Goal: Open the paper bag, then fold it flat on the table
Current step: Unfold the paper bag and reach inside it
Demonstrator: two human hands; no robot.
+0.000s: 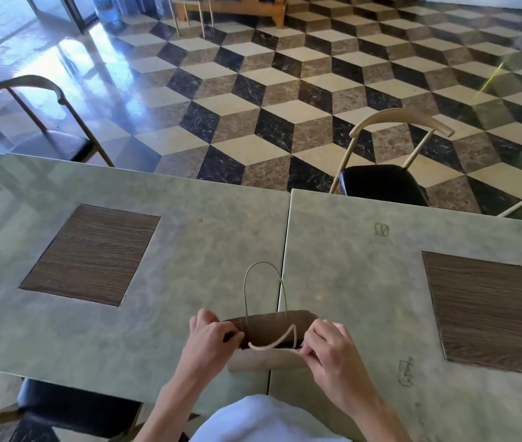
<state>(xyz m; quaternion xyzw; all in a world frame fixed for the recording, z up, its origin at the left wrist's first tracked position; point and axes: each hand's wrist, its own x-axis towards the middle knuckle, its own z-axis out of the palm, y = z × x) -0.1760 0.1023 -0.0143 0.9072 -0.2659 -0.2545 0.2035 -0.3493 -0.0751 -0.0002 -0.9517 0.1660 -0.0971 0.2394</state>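
Here, my left hand (213,336) pinches the left edge of the brown paper bag (269,358), and my right hand (328,349) pinches its right edge, fingers closed on the rim. The bag stands on the counter (164,282), straddling the seam between two green slabs, near the edge closest to me. Its mouth is parted, showing a dark interior. The far twine handle (264,282) stands upright; the near handle (277,341) droops across the opening. A wood-grain inlay (91,253) lies well to the left.
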